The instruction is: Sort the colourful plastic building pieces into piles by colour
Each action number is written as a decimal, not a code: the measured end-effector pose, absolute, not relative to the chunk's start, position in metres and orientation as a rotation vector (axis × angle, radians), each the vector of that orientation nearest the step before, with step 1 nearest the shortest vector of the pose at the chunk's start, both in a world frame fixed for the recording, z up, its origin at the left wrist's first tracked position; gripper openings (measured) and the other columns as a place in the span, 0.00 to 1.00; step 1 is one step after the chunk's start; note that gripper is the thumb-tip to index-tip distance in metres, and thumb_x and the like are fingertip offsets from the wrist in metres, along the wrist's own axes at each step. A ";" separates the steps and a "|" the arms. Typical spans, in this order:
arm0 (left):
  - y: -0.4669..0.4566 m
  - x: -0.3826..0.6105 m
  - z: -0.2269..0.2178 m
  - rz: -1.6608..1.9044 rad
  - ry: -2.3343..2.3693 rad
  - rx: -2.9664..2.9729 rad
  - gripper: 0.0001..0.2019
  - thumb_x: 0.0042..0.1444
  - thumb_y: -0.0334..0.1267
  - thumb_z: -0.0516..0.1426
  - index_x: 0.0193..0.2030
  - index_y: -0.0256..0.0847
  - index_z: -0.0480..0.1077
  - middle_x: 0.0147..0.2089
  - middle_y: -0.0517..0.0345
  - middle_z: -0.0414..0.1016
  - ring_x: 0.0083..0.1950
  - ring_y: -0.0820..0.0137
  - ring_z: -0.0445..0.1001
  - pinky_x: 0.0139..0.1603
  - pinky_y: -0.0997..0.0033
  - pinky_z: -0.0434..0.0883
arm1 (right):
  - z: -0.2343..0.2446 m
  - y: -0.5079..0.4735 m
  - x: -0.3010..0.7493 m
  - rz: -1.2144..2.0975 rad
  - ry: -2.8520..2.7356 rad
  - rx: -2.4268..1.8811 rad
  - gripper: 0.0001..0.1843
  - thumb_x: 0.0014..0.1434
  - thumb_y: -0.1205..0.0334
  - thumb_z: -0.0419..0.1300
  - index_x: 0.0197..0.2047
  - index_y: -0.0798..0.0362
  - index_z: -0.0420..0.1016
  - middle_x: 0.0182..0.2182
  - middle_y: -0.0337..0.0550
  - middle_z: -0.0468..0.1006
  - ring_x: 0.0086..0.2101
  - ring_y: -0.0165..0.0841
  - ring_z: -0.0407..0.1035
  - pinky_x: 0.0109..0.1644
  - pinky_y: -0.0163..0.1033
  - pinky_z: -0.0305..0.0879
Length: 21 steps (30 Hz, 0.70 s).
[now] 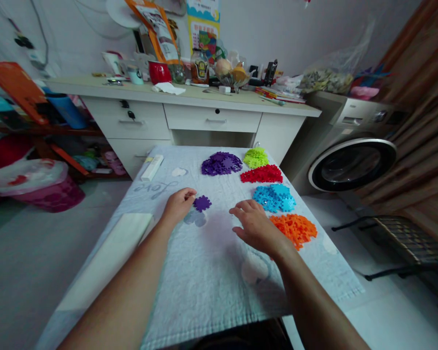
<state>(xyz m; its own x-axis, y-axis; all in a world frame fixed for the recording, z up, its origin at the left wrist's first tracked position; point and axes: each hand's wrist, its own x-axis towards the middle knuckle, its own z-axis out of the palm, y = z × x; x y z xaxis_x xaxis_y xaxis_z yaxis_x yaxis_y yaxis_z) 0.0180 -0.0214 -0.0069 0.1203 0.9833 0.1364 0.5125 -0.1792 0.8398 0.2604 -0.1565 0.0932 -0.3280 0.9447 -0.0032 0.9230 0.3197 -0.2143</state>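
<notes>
- Pale blue terry cloth [211, 272] covers the whole worktop. It is soft and nappy, so I'd judge that small plastic parts sit on it without sliding.
- Five heaps of toothed plastic pieces run down the cloth's right side, each close to the next: a purple heap [221, 163] farthest off, then a lime heap [256, 157], a red heap [262, 174], a blue heap [274, 197] and, nearest, an orange heap [295, 228].
- The right hand [255, 226] hovers palm down just beside the blue and orange heaps. Its fingers are spread and loose, and it holds nothing.
- The left hand [177, 205] rests on the cloth left of centre with its fingers bunched together, the tips at the left edge of a lone piece. From here I cannot tell whether they have actually nipped it.
- That single purple piece [202, 202] lies flat between the two hands, well apart from its own heap.
  - It looks like a thin, stiff, notched disc that weighs almost nothing. It seems hard rather than brittle, and smooth on its faces.
  - Lying flat, it offers little to grab from above. The surest hold is probably a thumb-and-forefinger pinch across the rim, with the tips seated in the notches after tipping one edge up off the nap.
</notes>
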 end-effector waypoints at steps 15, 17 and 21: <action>-0.020 0.019 -0.011 0.984 1.421 1.808 0.12 0.52 0.39 0.53 0.40 0.42 0.74 0.37 0.57 0.80 0.39 0.66 0.77 0.45 0.67 0.72 | 0.031 -0.070 0.187 0.426 -2.416 -1.575 0.33 0.57 0.68 0.55 0.66 0.56 0.61 0.64 0.52 0.64 0.58 0.45 0.58 0.61 0.51 0.57; -0.020 0.019 -0.010 0.974 1.433 1.811 0.12 0.53 0.39 0.53 0.41 0.43 0.74 0.38 0.56 0.80 0.39 0.66 0.77 0.46 0.67 0.72 | 0.034 -0.066 0.188 0.413 -2.441 -1.563 0.29 0.56 0.69 0.55 0.62 0.55 0.65 0.59 0.51 0.69 0.55 0.44 0.61 0.58 0.49 0.59; -0.021 0.020 -0.008 0.969 1.448 1.818 0.11 0.53 0.38 0.54 0.41 0.44 0.75 0.39 0.57 0.81 0.40 0.66 0.78 0.46 0.67 0.72 | 0.046 -0.057 0.189 0.382 -2.547 -1.584 0.27 0.54 0.68 0.57 0.59 0.53 0.69 0.53 0.51 0.72 0.50 0.42 0.64 0.54 0.47 0.61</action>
